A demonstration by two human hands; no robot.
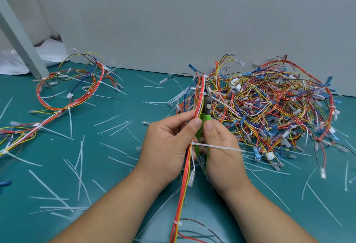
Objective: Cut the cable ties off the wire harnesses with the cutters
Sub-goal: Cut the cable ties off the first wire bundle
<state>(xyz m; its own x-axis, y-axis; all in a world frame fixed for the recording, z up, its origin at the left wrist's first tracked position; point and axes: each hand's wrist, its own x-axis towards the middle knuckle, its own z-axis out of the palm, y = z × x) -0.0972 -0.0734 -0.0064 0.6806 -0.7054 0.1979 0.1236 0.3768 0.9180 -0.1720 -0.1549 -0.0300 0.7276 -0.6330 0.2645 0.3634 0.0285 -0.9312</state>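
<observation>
Above the teal mat (48, 152), close in front of the person, the left hand (169, 142) grips one wire harness (199, 96) and holds it upright, thumb and fingers curled round the red, orange, yellow and white wires. Right beside it the right hand (221, 152) is wrapped round the green handles of the cutters (207, 100). Their dark head points up along the bundle, its tip touching or just beside a white cable tie (201, 93); I cannot tell how far the jaws stand apart. Lower on the same bundle a second tie (217, 147) is fastened, its long tail sticking out to the right across the right hand's fingers, and a third tie (177, 223) sits near the bottom edge. Behind the hands, to the right, a big tangled pile of harnesses (279, 108) lies against the grey wall (173, 21). Another harness (67, 107) lies looped on the mat at the left, near a grey post (21, 38). White cut tie tails (107, 120) are strewn across the mat.
</observation>
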